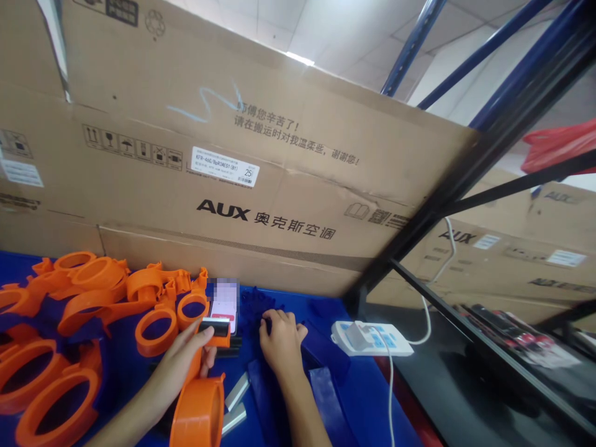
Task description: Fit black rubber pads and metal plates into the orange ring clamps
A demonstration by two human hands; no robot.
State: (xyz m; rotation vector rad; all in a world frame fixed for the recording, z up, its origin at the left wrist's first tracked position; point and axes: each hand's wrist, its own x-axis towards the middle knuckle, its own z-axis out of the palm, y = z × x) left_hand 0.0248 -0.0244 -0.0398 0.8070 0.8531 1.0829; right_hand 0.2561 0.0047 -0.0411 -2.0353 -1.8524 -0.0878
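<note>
Tape dispenser (pixel 199 406), orange, held in left hand (pixel 190 343), right hand (pixel 280 340) at dark-blue parts (pixel 252 303), its grip unclear.

Orange plastic dispenser (pixel 199 411), held tilted in the left hand (pixel 187 345) over the blue desk (pixel 121 372); wide ring end nearest the camera, cut off at bottom edge; grip part partly covered by the hand; black piece (pixel 213 330) across far end, white toothed strip (pixel 216 319) along its top; small dark blue parts (pixel 255 300) clustered on desk, by the right hand (pixel 282 340), shapes unclear.
</note>
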